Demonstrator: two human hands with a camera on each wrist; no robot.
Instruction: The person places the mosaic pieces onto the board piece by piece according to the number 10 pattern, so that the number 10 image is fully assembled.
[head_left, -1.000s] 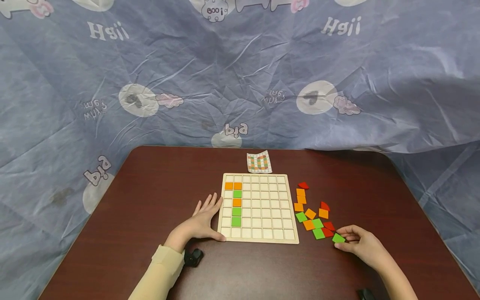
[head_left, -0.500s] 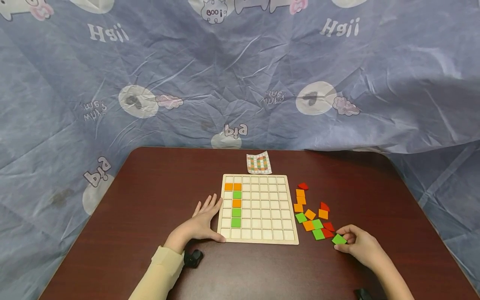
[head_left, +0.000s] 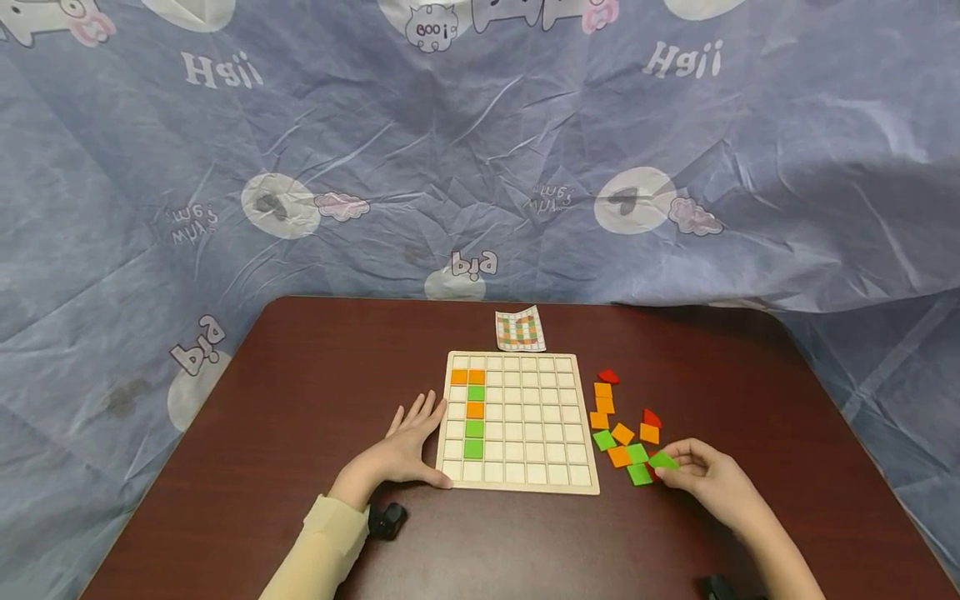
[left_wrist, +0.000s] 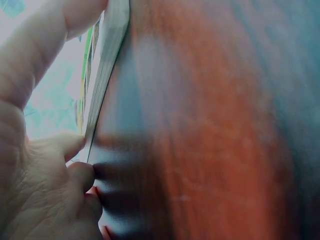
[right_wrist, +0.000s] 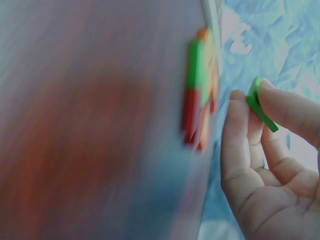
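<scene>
Right hand (head_left: 711, 485) nearer board (head_left: 531, 433), pinching green tile (head_left: 663, 461).

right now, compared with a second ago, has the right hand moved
Yes, the right hand, pinching a green tile, has moved left, toward the cream grid board.

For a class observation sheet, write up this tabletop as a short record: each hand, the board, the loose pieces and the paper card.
left hand: spread, touching the left edge of the board
right hand: pinches a green tile, perhaps more than one
placed tiles: three orange, three green
loose pieces: orange, green and red, right of the board
paper card: coloured grid, beyond the board's far edge
</scene>
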